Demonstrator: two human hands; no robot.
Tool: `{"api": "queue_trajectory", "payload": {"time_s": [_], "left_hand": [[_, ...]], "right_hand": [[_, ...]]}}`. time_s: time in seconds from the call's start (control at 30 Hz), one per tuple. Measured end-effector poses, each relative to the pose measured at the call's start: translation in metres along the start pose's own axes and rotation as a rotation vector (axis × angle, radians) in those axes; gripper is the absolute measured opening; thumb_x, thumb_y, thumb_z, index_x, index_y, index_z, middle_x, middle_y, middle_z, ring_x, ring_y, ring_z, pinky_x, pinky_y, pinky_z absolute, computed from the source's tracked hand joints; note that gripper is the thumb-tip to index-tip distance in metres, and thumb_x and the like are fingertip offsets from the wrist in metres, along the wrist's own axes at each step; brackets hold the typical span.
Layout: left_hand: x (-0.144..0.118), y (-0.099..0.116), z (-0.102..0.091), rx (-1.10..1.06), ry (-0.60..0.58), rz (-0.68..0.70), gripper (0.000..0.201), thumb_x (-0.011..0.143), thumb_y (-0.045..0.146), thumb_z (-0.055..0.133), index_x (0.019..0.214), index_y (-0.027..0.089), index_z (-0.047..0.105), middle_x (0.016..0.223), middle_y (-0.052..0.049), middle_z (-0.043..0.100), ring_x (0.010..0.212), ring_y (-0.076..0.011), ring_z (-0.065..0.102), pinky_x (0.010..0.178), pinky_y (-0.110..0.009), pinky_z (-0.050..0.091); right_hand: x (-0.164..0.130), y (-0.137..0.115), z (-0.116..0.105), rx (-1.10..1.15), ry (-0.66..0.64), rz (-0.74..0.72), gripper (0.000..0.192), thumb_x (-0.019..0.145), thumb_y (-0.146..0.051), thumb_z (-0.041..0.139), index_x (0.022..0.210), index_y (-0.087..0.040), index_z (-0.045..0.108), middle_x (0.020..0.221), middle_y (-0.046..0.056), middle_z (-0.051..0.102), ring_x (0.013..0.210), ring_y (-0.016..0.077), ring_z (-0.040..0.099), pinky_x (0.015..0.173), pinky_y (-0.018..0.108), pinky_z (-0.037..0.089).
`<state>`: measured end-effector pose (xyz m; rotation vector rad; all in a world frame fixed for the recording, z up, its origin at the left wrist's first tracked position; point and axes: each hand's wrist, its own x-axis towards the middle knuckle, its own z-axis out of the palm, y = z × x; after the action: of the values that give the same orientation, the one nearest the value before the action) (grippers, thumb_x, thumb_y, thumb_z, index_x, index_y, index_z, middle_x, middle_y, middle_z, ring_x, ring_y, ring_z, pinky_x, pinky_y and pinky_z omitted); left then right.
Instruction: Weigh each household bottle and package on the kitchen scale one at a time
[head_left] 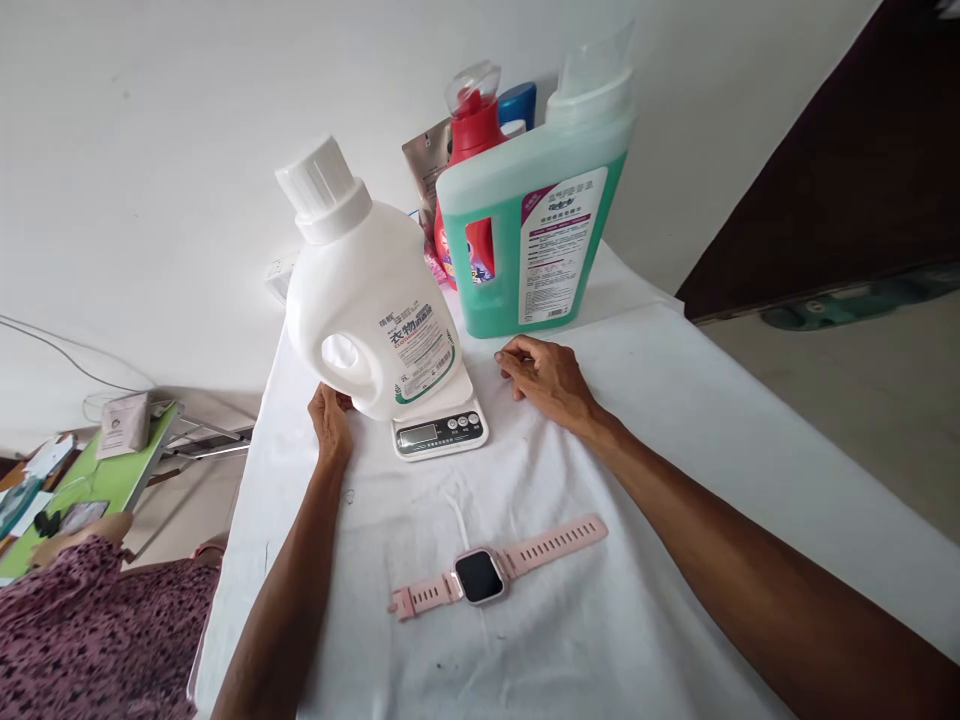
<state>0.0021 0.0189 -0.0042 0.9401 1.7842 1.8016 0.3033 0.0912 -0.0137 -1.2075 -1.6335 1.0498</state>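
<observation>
A large white jug of clothing liquid stands on a small white digital scale, whose dark display faces me. My left hand rests on the cloth at the left of the jug. Its fingertips are partly hidden behind the jug's base, so I cannot tell whether they touch it. On the other side of the scale, my right hand lies on the cloth, fingers curled and pressed together with nothing visible in them. A green liquid bottle stands just beyond it. Nearer me lies a pink-strapped smartwatch.
Behind the green bottle are a red bottle, a blue cap and a brownish pouch. White cloth covers the table against the wall. At lower left, a person in a patterned garment sits by a green table.
</observation>
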Motion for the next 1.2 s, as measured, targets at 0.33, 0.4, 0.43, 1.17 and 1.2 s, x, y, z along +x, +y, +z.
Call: {"api": "queue_trajectory", "payload": {"time_s": [0.33, 0.4, 0.43, 1.17, 1.2], "left_hand": [[-0.003, -0.003, -0.005, 0.143, -0.081, 0.083, 0.06, 0.088, 0.072, 0.06, 0.061, 0.022, 0.04, 0.058, 0.003, 0.041, 0.059, -0.0121, 0.04, 0.056, -0.027, 0.038], [-0.004, -0.002, -0.005, 0.166, -0.096, 0.094, 0.059, 0.089, 0.069, 0.061, 0.06, 0.022, 0.04, 0.059, 0.002, 0.042, 0.06, -0.0124, 0.039, 0.058, -0.027, 0.039], [-0.004, -0.002, -0.005, 0.172, -0.099, 0.09, 0.057, 0.089, 0.067, 0.062, 0.06, 0.022, 0.041, 0.059, 0.002, 0.043, 0.061, -0.0125, 0.039, 0.059, -0.028, 0.039], [-0.008, 0.005, -0.002, 0.235, -0.159, 0.08, 0.017, 0.068, 0.03, 0.066, 0.065, 0.02, 0.052, 0.062, 0.003, 0.053, 0.076, -0.0175, 0.049, 0.073, -0.031, 0.039], [-0.009, 0.006, -0.001, 0.237, -0.162, 0.078, 0.016, 0.067, 0.03, 0.065, 0.066, 0.02, 0.053, 0.063, 0.003, 0.053, 0.076, -0.0175, 0.05, 0.073, -0.031, 0.039]], "right_hand": [[0.0, 0.002, 0.002, -0.018, 0.001, -0.006, 0.022, 0.089, -0.039, 0.058, 0.076, -0.021, 0.061, 0.067, 0.0, 0.066, 0.045, 0.012, 0.057, 0.056, 0.026, 0.048], [0.0, 0.002, 0.002, -0.025, 0.001, -0.013, 0.021, 0.089, -0.038, 0.058, 0.075, -0.022, 0.06, 0.066, 0.0, 0.066, 0.045, 0.0123, 0.057, 0.057, 0.027, 0.049], [0.0, 0.002, 0.002, -0.026, 0.002, -0.015, 0.021, 0.089, -0.038, 0.058, 0.075, -0.022, 0.06, 0.065, 0.0, 0.066, 0.045, 0.0124, 0.057, 0.057, 0.027, 0.049], [0.0, 0.0, 0.001, -0.018, -0.01, 0.008, 0.022, 0.089, -0.038, 0.058, 0.075, -0.022, 0.059, 0.065, -0.001, 0.064, 0.045, 0.0115, 0.056, 0.054, 0.026, 0.048], [0.0, 0.001, 0.001, -0.021, -0.01, 0.006, 0.022, 0.089, -0.038, 0.058, 0.075, -0.022, 0.059, 0.065, -0.001, 0.064, 0.045, 0.0114, 0.056, 0.055, 0.026, 0.048]]}}
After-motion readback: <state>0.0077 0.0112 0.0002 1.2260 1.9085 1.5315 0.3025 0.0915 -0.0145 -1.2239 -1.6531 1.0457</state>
